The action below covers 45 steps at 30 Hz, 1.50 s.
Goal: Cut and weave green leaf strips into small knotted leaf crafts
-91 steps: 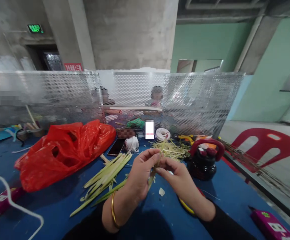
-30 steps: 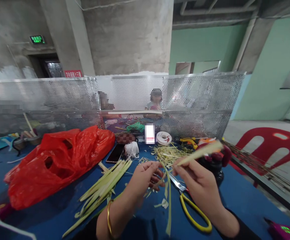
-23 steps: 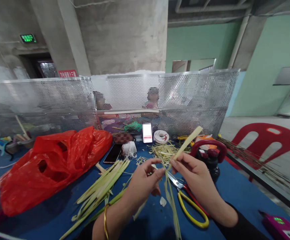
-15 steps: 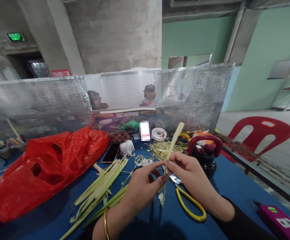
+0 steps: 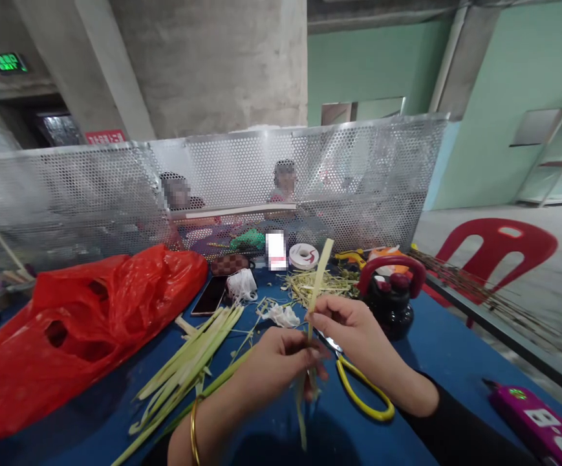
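Note:
A flat pale green strip of plant leaf (image 5: 319, 275) stands nearly upright between my two hands. My right hand (image 5: 358, 336) pinches it partway up between thumb and fingertips. Lower on the strip, my left hand (image 5: 281, 362) is closed around it, thumb against fingers, some of them blurred. A frayed end of the strip hangs below that hand. Yellow-handled scissors (image 5: 365, 391) lie beneath my right hand, blades partly hidden. To the left of my left hand rests a bundle of similar green strips (image 5: 191, 369).
A red plastic bag (image 5: 91, 330) covers the left side. Behind my hands are a phone (image 5: 210, 296), white yarn (image 5: 242, 286), a ribbon spool (image 5: 304, 256) and plant scraps (image 5: 295, 285). A black jug (image 5: 392, 307) stands right; a perforated metal screen (image 5: 232, 168) bounds the back.
Both hands still grip the strip. My left hand has shifted slightly down it, and the loose lower end now hangs further down. The whole view has shifted a little.

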### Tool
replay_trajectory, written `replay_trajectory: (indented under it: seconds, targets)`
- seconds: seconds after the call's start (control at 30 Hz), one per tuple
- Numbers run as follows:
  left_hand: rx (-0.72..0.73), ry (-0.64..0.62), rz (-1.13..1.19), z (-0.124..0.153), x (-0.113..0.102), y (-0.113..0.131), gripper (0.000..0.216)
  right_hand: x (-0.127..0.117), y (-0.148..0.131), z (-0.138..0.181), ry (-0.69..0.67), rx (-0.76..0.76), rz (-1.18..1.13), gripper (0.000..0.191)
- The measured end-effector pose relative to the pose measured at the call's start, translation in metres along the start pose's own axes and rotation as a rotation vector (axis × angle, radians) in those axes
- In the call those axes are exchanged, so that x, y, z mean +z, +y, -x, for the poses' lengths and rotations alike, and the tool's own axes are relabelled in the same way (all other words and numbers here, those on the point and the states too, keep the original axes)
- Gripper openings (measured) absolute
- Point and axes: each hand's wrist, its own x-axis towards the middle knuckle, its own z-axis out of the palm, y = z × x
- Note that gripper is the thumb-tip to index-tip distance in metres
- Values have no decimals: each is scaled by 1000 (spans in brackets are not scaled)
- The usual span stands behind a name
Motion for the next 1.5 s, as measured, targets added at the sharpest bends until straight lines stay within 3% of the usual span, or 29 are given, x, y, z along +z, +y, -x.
replay_trajectory:
  seconds: [0.1,0.3,0.43,0.57,0.77,0.87,0.93,1.03,1.17,1.33,1.5]
  targets:
    - [-115,-84,164,-1,-1,-3,25,3,10,-6,-84,79,-23,20]
    - [-176,194,677,-9,-6,-2,14,-4,8,-10,-42,113,39,25]
    - [-141,254,827,-8,-12,7,12,-3,0,-5,-267,123,28,27]
    - [-142,316,792,-6,-13,10,11,7,3,-2,-426,162,-120,21]
    - [-119,318,687,-9,-17,2,19,7,0,2,-417,295,-278,13]
    - [-106,345,612,-12,-20,-1,24,4,-3,2,-428,336,-239,9]
    - [-93,364,555,-12,-21,-2,24,0,-4,1,-375,290,-119,8]
    - [-84,370,448,-13,-22,-2,23,-10,-3,-1,-255,87,149,7]
    - [-119,231,297,-10,-22,-1,23,-25,1,-6,-142,-124,388,13]
    - [-201,78,327,-8,-23,0,22,-27,14,-13,-60,-195,415,16]
    - [-190,164,611,-10,-23,-2,16,-23,24,-16,-103,-168,470,20]
